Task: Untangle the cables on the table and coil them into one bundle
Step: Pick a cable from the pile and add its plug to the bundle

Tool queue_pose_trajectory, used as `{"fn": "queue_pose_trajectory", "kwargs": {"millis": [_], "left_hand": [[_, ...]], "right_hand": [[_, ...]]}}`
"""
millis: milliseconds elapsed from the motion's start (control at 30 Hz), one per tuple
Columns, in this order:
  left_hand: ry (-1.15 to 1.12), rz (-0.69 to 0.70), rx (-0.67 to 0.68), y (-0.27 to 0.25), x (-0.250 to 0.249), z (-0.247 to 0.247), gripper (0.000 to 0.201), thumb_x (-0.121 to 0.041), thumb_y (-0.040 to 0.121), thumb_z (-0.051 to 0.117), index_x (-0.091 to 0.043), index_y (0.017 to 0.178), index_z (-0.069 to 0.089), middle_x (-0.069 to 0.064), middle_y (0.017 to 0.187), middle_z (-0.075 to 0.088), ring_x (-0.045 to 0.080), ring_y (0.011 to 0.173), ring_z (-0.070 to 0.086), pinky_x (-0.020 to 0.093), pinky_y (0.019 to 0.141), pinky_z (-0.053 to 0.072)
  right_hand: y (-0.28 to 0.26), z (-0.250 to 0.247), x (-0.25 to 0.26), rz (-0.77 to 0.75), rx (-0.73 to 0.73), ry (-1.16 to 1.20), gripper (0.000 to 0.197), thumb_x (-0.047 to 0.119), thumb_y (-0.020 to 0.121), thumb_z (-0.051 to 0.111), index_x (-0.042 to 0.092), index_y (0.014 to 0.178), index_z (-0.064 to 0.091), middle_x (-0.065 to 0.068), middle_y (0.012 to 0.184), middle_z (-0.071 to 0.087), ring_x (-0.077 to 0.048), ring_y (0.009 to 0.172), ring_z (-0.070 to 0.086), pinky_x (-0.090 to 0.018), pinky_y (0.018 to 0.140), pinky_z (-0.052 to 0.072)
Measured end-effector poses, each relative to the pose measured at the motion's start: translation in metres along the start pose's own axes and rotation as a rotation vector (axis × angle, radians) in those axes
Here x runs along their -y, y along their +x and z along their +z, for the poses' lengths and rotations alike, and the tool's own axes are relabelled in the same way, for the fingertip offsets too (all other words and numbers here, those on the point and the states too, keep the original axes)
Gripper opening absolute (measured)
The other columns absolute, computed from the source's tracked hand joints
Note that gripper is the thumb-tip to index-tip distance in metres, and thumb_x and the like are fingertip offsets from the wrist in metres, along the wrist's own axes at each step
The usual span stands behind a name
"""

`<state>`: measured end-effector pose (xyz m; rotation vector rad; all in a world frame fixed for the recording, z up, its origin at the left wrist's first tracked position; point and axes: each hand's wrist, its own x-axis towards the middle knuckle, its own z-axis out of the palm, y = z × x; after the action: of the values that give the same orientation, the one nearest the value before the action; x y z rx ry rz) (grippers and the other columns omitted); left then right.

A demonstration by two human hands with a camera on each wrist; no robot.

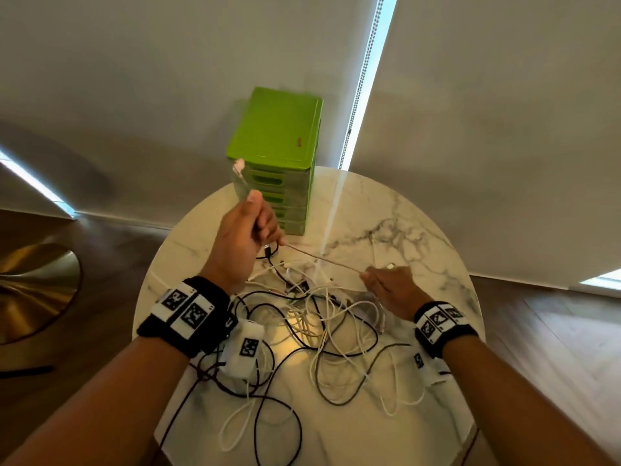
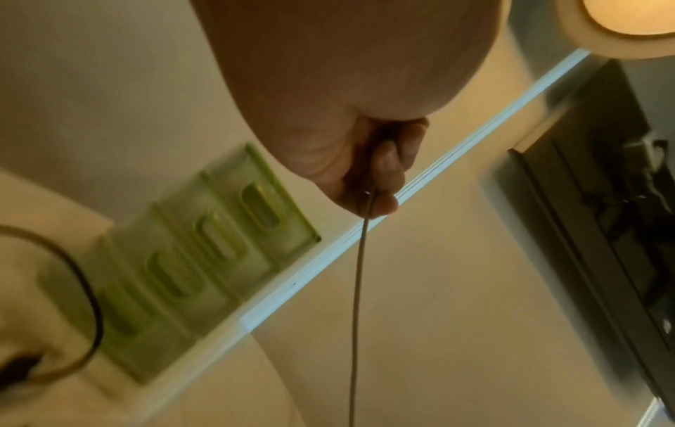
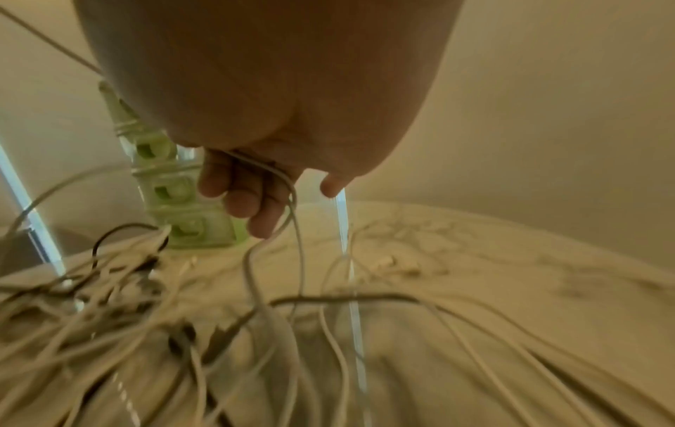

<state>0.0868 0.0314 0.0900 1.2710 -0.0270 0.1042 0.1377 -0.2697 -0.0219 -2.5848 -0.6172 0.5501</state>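
Observation:
A tangle of white and black cables [image 1: 312, 327] lies on the round marble table [image 1: 420, 230]. My left hand [image 1: 248, 230] is raised above the pile and grips one pale cable [image 1: 322, 260], whose plug end sticks up past my thumb. That cable runs taut down to my right hand [image 1: 386, 284], which pinches it low over the pile. In the left wrist view my curled fingers [image 2: 383, 170] close round the cable [image 2: 356, 303]. In the right wrist view a white cable [image 3: 288, 202] loops out of my fingers [image 3: 241, 196] down to the heap.
A green stack of small drawers [image 1: 279, 156] stands at the table's far edge, just behind my left hand. A gold round base [image 1: 33, 290] sits on the wooden floor at left. White blinds hang behind the table.

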Motion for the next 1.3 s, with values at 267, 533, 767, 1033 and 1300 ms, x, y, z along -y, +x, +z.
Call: {"fn": "queue_pose_trajectory", "kwargs": {"millis": [267,533,767,1033,1300], "left_hand": [[0.526,-0.304,0.088,-0.038,0.025,0.004,0.056,-0.039,0.111,0.031,-0.016,0.089,0.077,-0.001,0.094,0.078,0.02,0.067,0.05,0.037,0.07,0.045],[0.047,-0.33,-0.031,-0.042,0.028,0.029,0.046,-0.032,0.112,0.029,-0.009,0.088,0.061,0.005,0.097,0.077,0.024,0.092,0.072,0.045,0.093,0.055],[-0.232,-0.19,-0.108,-0.043,-0.003,0.028,0.039,-0.032,0.111,0.028,-0.02,0.076,0.038,-0.006,0.061,0.034,0.011,0.051,0.028,0.029,0.058,0.031],[0.087,0.028,-0.229,-0.031,-0.074,-0.021,0.04,-0.037,0.111,0.027,-0.022,0.077,0.038,-0.008,0.057,0.034,0.008,0.053,0.028,0.023,0.058,0.029],[0.683,-0.411,0.158,-0.068,0.021,0.017,0.061,-0.063,0.104,0.024,-0.023,0.102,0.069,-0.002,0.084,0.063,0.011,0.079,0.058,0.032,0.078,0.046]], "right_hand": [[-0.003,-0.025,0.105,-0.07,-0.355,-0.117,0.053,0.058,0.101,0.016,0.026,0.081,0.053,0.003,0.07,0.064,-0.023,0.066,0.06,-0.041,0.098,0.025],[-0.039,0.013,0.141,-0.237,-0.195,0.029,0.048,0.058,0.103,0.008,0.036,0.094,0.049,0.011,0.082,0.068,-0.005,0.075,0.059,-0.04,0.097,0.028],[-0.044,0.012,0.1,-0.206,-0.106,0.161,0.045,0.044,0.109,0.025,0.034,0.071,0.045,0.013,0.059,0.052,-0.005,0.058,0.052,-0.034,0.08,0.036],[-0.043,0.005,0.051,0.082,-0.044,-0.105,0.045,0.051,0.107,0.02,0.034,0.088,0.056,0.01,0.07,0.063,-0.001,0.074,0.053,-0.046,0.107,0.022],[-0.029,-0.011,0.117,-0.065,-0.39,0.117,0.035,0.045,0.108,0.033,0.027,0.082,0.049,0.007,0.061,0.061,-0.013,0.065,0.06,-0.049,0.099,0.038]]}}
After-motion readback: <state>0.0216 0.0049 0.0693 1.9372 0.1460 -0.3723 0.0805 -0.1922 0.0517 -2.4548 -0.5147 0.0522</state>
